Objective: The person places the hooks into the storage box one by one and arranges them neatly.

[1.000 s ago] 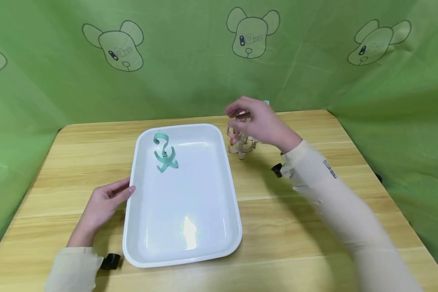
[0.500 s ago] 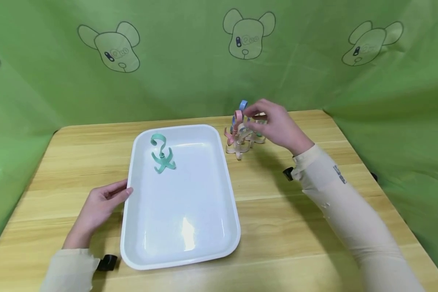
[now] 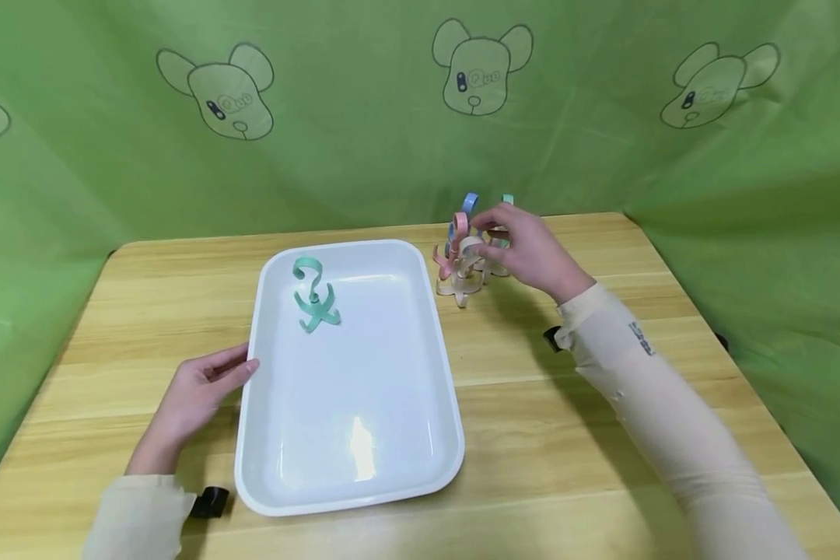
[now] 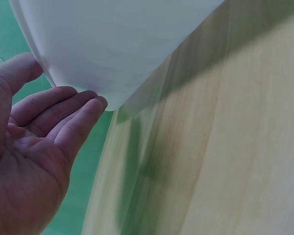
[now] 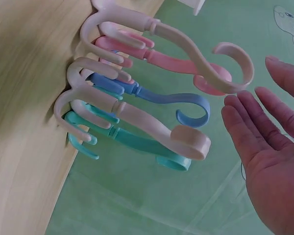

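A white tray (image 3: 364,373) lies on the table, and my left hand (image 3: 199,393) holds its left rim, thumb on the edge and fingers beneath. Inside, at the upper left, stands a green rotating four-claw hanging hook (image 3: 317,309). My right hand (image 3: 532,253) hovers at a cluster of similar hooks right of the tray, its fingers apart. In the right wrist view its fingertips are close to the curl of a beige hook (image 5: 186,41); whether they touch is unclear. Behind are a pink hook (image 5: 171,63), a blue hook (image 5: 159,96), another beige hook (image 5: 144,121) and a teal hook (image 5: 142,143).
The wooden table (image 3: 574,459) carries tray and hooks. A green curtain (image 3: 364,163) with mouse-head drawings rises behind the table and at both sides, close behind the hooks. Black camera mounts (image 3: 210,502) stick out at both wrists.
My right hand has shifted right and slightly down, uncovering the pink and blue hooks and the front beige one. The left hand stays at the tray rim.
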A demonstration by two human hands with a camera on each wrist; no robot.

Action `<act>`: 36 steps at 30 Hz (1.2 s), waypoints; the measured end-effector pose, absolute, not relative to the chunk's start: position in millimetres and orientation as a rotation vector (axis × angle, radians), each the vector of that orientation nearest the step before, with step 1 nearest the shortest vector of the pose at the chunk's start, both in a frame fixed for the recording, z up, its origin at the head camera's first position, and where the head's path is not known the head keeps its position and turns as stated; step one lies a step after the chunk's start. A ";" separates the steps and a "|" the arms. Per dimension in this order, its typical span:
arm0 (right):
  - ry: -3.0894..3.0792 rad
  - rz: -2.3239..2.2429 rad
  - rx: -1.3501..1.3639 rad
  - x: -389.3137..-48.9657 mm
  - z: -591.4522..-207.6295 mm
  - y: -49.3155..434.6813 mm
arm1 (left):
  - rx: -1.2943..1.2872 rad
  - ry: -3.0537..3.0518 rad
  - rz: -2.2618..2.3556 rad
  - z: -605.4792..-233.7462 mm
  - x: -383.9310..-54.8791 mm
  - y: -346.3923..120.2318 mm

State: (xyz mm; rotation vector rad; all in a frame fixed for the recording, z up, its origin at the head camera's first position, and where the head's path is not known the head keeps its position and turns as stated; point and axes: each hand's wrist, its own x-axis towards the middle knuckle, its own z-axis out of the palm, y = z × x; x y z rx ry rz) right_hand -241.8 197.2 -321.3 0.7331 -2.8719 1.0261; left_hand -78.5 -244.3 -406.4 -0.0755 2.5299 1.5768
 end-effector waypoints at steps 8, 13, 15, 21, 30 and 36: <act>-2.907 0.914 0.765 -243.3 -329.9 194.3 | -0.074 2.540 1.575 -406.1 -77.6 -243.6; -2.916 0.929 0.755 -245.2 -332.5 194.9 | -0.075 2.540 1.581 -405.4 -77.9 -242.9; -2.922 0.928 0.751 -245.7 -332.5 195.2 | -0.074 2.542 1.583 -405.4 -77.8 -243.0; -2.906 0.979 0.747 -245.3 -333.1 195.1 | -0.075 2.554 1.578 -407.2 -77.9 -243.5; -2.829 1.130 0.728 -239.4 -328.5 195.6 | -0.094 2.552 1.573 -407.7 -78.2 -243.4; -2.828 1.160 0.717 -234.1 -321.1 196.7 | -0.103 2.550 1.564 -408.1 -77.6 -244.3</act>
